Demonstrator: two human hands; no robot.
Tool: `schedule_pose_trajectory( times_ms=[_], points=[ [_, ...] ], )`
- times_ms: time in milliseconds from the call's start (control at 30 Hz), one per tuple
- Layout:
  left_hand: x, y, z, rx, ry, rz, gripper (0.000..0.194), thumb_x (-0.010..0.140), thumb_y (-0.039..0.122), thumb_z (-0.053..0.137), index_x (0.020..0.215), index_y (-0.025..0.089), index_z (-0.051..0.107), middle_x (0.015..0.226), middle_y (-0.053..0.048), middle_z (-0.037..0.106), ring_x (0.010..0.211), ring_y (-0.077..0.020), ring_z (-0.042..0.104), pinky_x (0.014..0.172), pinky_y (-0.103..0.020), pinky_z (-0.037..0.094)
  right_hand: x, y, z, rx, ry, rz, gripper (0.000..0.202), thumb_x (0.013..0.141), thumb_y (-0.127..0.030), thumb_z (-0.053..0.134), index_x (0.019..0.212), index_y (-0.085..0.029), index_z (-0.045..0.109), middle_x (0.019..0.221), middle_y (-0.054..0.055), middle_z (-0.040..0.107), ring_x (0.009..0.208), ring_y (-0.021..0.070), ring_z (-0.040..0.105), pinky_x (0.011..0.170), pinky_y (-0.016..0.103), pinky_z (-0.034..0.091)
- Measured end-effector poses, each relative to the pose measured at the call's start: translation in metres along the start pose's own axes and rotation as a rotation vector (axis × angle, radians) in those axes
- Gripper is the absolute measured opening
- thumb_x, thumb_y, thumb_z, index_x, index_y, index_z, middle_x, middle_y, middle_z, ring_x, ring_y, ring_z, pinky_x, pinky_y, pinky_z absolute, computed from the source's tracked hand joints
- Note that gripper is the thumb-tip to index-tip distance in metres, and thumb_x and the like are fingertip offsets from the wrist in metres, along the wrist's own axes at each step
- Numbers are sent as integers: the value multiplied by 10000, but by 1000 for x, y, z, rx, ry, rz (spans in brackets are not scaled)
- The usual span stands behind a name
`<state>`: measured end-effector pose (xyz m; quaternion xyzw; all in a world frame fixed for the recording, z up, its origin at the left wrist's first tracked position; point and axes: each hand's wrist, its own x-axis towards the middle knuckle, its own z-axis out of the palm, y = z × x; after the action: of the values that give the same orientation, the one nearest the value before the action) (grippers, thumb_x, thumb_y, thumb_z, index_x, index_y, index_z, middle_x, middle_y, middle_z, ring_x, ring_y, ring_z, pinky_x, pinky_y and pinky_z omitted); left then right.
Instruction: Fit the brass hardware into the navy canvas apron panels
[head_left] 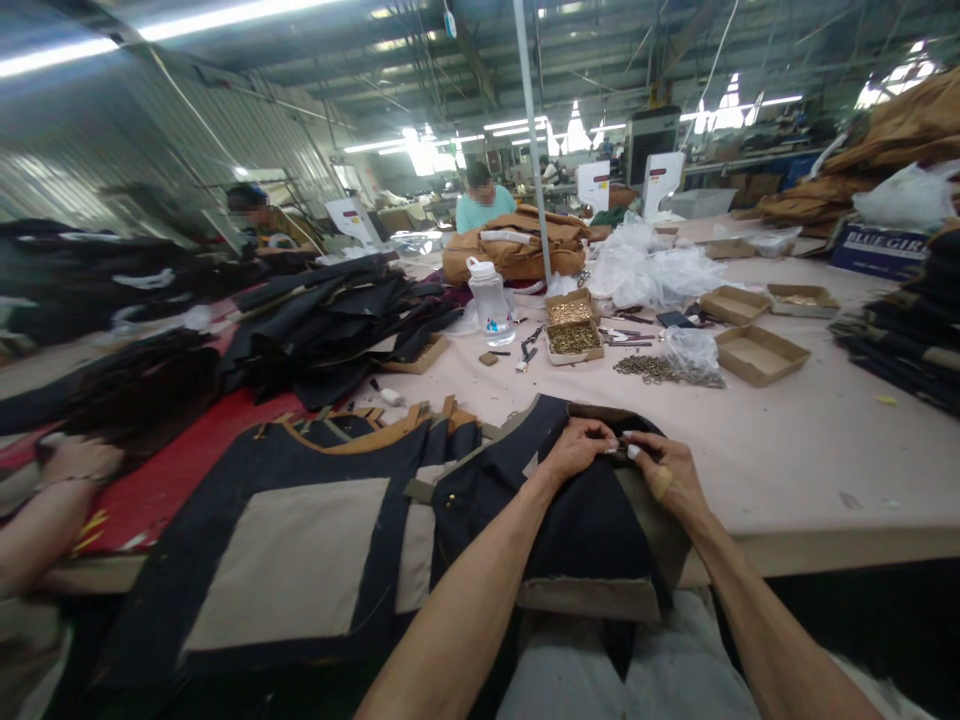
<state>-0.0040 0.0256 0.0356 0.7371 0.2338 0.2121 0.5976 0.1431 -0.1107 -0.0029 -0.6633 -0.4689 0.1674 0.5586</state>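
Observation:
A dark navy and olive-tan garment (495, 490) lies over the table edge and my lap. My left hand (581, 447) pinches the upper part of its fabric. Close beside it, my right hand (664, 468) has its fingers pressed together at the same edge, with white wraps on fingertips and a tan patch near the thumb. Between the fingertips is something small that I cannot make out. To the left lies another navy garment piece (255, 460) with a large tan pocket and brown straps.
Boxes of small brass parts (574, 340), loose metal rings (645, 369), pliers (531, 345) and a water bottle (490, 300) stand beyond the garment. Dark fabric piles (322, 330) lie left. A co-worker's hand (79, 460) is at far left. Open cardboard boxes (761, 355) stand right.

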Motion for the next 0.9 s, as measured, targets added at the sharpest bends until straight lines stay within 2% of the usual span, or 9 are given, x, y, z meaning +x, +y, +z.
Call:
schedule_pose_trajectory(
  times_ms=[67, 200, 333, 533, 633, 800, 900],
  points=[
    [-1, -1, -1, -28, 11, -6, 198, 709, 295, 728, 769, 106, 736, 704, -19, 662, 655, -115, 534, 663, -239, 398, 0, -2, 0, -25, -33, -20, 319, 837, -330, 624, 1077, -204, 793, 1084, 93, 763, 992, 289, 707, 915, 411, 549],
    [-1, -4, -2, -133, -7, -41, 176, 682, 262, 711, 758, 104, 722, 703, -30, 668, 675, -131, 560, 683, -248, 412, 0, -4, -1, -3, -80, -13, 286, 836, -333, 630, 1033, -203, 792, 1040, 88, 768, 967, 285, 707, 894, 401, 540],
    [-1, -5, -6, -248, -37, -66, 190, 676, 279, 696, 751, 104, 698, 725, -58, 691, 688, -154, 589, 713, -272, 438, -1, -6, -5, 67, -187, -28, 278, 827, -351, 662, 1037, -211, 779, 1048, 76, 761, 967, 270, 696, 838, 362, 532],
    [-2, 2, -15, -305, -131, -36, 220, 716, 329, 700, 725, 111, 670, 735, -71, 689, 718, -154, 587, 765, -277, 442, -1, -3, -6, 108, -157, 8, 284, 839, -394, 663, 1013, -203, 781, 1018, 75, 764, 952, 277, 684, 839, 370, 518],
    [-2, 3, -15, -232, -186, -55, 233, 706, 337, 715, 716, 106, 686, 724, -64, 683, 717, -153, 588, 771, -277, 445, -1, -4, -6, 107, -160, 11, 294, 847, -402, 655, 1020, -200, 781, 995, 73, 764, 912, 274, 682, 810, 369, 518],
    [3, -4, -8, 5, -181, -63, 186, 686, 292, 708, 739, 114, 712, 704, -34, 680, 689, -140, 583, 714, -258, 447, 0, -7, -8, 83, -185, -36, 254, 845, -382, 653, 972, -205, 785, 985, 71, 761, 913, 266, 682, 820, 364, 515],
    [6, -9, -2, 122, -164, -44, 164, 705, 267, 678, 743, 115, 726, 703, -28, 685, 685, -135, 585, 696, -247, 448, -1, -4, -7, 128, -151, -6, 297, 835, -333, 643, 1071, -197, 761, 1033, 76, 756, 950, 263, 688, 828, 359, 524]
  ],
)
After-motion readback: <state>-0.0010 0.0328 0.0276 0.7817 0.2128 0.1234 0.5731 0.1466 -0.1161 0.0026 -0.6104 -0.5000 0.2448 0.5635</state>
